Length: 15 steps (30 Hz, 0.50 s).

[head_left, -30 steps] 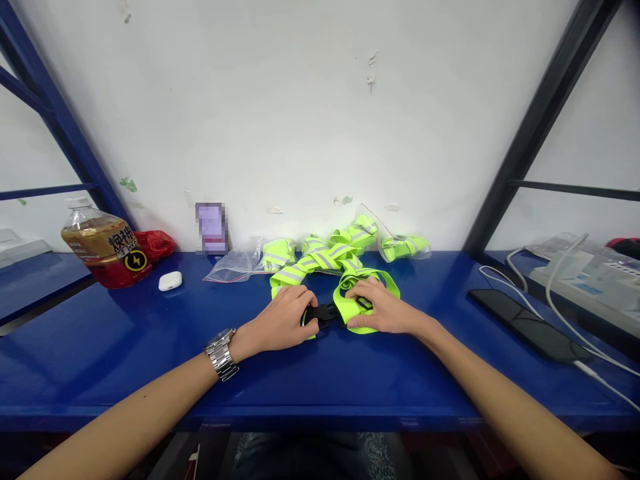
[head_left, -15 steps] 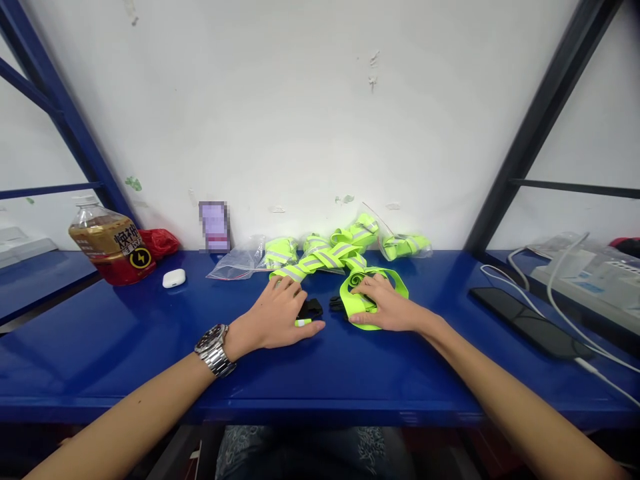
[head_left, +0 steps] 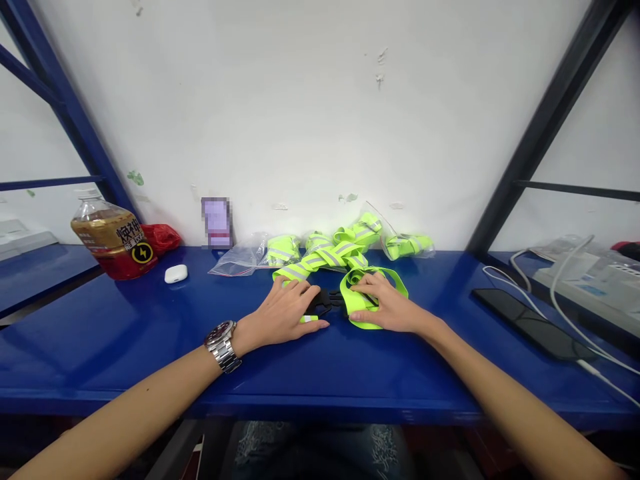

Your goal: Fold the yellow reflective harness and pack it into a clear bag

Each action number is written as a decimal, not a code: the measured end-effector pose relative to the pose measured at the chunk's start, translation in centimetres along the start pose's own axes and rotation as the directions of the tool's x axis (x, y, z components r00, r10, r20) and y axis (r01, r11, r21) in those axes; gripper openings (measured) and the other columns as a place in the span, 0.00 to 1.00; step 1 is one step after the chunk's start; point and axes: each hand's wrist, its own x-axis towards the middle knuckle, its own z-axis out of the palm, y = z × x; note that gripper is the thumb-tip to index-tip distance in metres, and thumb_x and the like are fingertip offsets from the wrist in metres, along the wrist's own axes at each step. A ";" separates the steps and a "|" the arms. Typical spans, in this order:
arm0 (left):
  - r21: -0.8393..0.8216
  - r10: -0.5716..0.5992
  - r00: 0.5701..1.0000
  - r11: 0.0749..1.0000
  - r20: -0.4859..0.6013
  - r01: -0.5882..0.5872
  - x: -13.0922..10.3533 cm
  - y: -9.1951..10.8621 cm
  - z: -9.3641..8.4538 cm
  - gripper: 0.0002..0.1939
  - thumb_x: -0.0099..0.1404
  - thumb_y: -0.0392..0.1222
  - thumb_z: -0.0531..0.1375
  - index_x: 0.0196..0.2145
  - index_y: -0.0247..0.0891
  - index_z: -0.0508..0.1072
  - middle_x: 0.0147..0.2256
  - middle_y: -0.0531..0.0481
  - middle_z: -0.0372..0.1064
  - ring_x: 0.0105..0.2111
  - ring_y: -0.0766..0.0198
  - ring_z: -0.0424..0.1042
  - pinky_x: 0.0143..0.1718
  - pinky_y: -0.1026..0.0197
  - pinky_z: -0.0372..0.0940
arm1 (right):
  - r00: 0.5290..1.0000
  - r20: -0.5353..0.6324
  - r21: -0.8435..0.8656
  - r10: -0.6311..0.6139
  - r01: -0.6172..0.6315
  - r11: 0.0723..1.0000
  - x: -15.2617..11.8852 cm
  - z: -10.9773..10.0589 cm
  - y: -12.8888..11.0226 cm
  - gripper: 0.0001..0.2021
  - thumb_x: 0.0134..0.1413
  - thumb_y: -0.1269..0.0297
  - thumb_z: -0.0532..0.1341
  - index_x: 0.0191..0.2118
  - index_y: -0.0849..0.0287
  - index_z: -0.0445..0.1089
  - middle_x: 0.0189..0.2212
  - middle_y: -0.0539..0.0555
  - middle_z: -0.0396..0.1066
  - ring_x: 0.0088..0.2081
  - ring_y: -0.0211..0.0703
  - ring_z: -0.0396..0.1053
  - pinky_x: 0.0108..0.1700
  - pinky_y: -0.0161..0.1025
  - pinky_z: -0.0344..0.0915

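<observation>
A neon yellow strap with grey reflective bands [head_left: 325, 257] lies tangled on the blue shelf [head_left: 125, 333] near the wall. My left hand [head_left: 287, 312], with a metal watch on its wrist, pinches one black buckle half [head_left: 320, 303] at the strap's end. My right hand [head_left: 387, 308] presses down on a coiled loop of the same strap [head_left: 397, 285] and holds the other buckle half [head_left: 337, 300]. The two black halves sit close together between my hands; I cannot tell whether they are latched.
A bottle of brown drink [head_left: 113, 240], a red bag [head_left: 163, 235] and a white earbud case [head_left: 176, 273] stand at the left. Clear plastic bags [head_left: 240, 260] lie by the wall. A black phone [head_left: 525, 323] and white cables [head_left: 575, 280] are at the right.
A second ago the buckle halves were together; half a second ago they were apart. Now my left hand has brought its half back toward the right hand's half.
</observation>
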 end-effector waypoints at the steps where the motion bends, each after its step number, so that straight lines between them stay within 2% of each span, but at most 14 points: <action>1: 0.001 0.004 1.000 1.000 0.002 -0.004 0.0 -0.1 0.0 0.28 0.68 0.63 0.48 0.52 0.37 0.64 0.41 0.43 0.67 0.41 0.52 0.68 0.47 0.48 0.54 | 1.000 -0.001 -0.004 -0.003 0.003 1.000 0.0 0.0 -0.1 0.31 0.52 0.39 0.60 0.54 0.57 0.69 0.44 0.59 0.64 0.47 0.53 0.59 0.50 0.52 0.60; 10: -0.044 0.063 0.997 0.997 -0.046 -0.065 0.0 -0.3 0.7 0.28 0.68 0.62 0.50 0.54 0.38 0.62 0.45 0.41 0.67 0.45 0.51 0.66 0.50 0.45 0.52 | 0.997 -0.018 -0.045 -0.076 0.075 0.996 -0.1 -0.2 -1.0 0.26 0.53 0.41 0.61 0.47 0.57 0.71 0.40 0.56 0.62 0.44 0.51 0.59 0.48 0.49 0.61; 15: -0.139 0.050 0.994 0.988 -0.094 -0.063 0.1 0.4 0.4 0.26 0.69 0.59 0.52 0.52 0.34 0.63 0.45 0.39 0.65 0.45 0.51 0.64 0.48 0.48 0.59 | 0.993 -0.056 -0.033 -0.101 0.099 0.995 0.4 0.7 -1.2 0.25 0.55 0.42 0.60 0.47 0.59 0.71 0.39 0.57 0.61 0.44 0.50 0.59 0.48 0.48 0.61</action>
